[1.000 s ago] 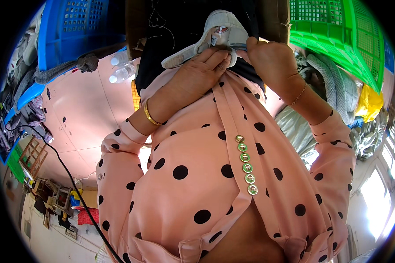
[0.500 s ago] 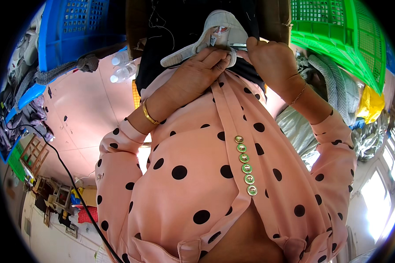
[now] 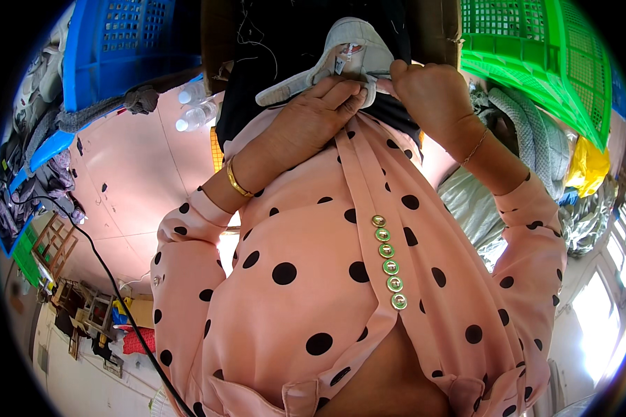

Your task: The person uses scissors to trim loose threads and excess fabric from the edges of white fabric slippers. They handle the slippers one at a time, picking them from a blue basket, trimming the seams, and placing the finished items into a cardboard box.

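Note:
A light grey fabric shoe upper (image 3: 358, 33) with a strap lies over my lap, its opening facing me and a printed insole or lining visible inside. My left hand (image 3: 318, 111) is closed on its near edge, fingers curled over the fabric. Just to the right, my right hand (image 3: 435, 94) is closed around a slim metal tool (image 3: 378, 74). Only the tool's thin tip shows, against the inner edge of the shoe upper. Its handle is hidden in my fist, so its exact kind is unclear.
A blue plastic crate (image 3: 111, 55) stands at the far left and a green one (image 3: 535, 62) at the far right. Clear plastic bottles (image 3: 196, 117) are near my left knee. Grey fabric pieces (image 3: 528, 132) are heaped at right. A black cable (image 3: 111, 278) runs at left.
The metal tool's tip has shifted slightly and changed its angle at the shoe upper's edge. Both hands stay almost in place.

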Tool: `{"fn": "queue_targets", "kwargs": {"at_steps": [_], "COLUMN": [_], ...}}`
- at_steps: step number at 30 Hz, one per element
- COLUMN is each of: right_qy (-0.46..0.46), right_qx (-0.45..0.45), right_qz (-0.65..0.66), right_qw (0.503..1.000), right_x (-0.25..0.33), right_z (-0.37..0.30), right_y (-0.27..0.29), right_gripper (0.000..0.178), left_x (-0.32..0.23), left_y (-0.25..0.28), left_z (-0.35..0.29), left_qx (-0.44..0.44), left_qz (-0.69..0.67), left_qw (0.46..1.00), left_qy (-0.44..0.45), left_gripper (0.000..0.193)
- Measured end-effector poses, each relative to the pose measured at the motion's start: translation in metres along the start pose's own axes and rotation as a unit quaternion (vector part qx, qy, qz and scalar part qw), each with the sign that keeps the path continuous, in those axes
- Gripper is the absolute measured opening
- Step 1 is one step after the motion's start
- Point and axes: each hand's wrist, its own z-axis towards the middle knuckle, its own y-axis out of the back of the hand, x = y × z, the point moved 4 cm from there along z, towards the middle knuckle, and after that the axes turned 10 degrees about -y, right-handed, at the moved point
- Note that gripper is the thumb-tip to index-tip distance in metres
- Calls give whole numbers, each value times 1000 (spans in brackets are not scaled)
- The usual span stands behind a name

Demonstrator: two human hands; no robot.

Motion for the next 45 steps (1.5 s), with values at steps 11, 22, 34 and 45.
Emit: {"fn": "queue_targets", "kwargs": {"at_steps": [11,22,34,45], "right_qy": [9,37,-37,-238], "right_qx": [-54,-19,18,86], "right_qz": [2,4,123,547], "right_qw": [998,999,992,798], "right_x": [-1,1,-12,1], "right_z": [-4,5,7,-5], "right_y": [3,-2,3,-37], "right_gripper": [38,28,36,32], "left_x": [-2,-2,-1,3], "left_y": [4,2,5,22], "left_z": [-2,-2,-1,-7], "left_qx": [-4,10,6,-65], "left_qz": [12,26,25,-5], "left_qw": [1000,1000,1000,998], "left_qy": [-4,4,-1,18], "left_gripper": [51,52,50,40]}}
